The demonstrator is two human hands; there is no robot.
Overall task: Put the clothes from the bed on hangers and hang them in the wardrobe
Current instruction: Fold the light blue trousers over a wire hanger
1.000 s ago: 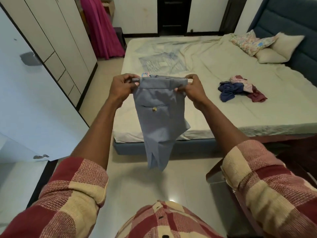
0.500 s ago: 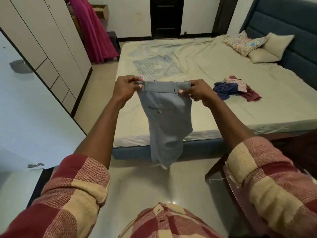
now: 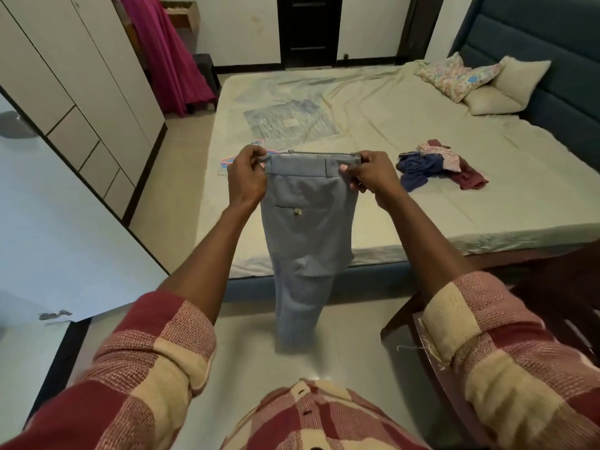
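While both hands work at the waistband, the lines below set out how things lie.

Held thing: pale blue-grey woven trousers, folded lengthwise and hanging straight down between the two hands, over the floor in front of the bed – a back pocket with a small button faces the camera.
Left hand: fingers curled round the left end of the waistband, pinching it closed.
Right hand: fingers pinched on the right end of the waistband, thumb on top.
Why held so: stretching the waistband taut between both grips lets the legs drop and align – by my judgement a step to straighten the trousers before a hanger takes them.
Hangers: thin pink and blue plastic hangers lie on the sheet just behind the left fingers, partly hidden by them.
Clothes left: a small crumpled heap of dark blue, pink and maroon clothes lies on the bed, right of the right fingers and apart from them.
Wardrobe: tall cream panelled wardrobe stands far left of the left fingers; its doors shown here are shut, so its contents cannot be told.
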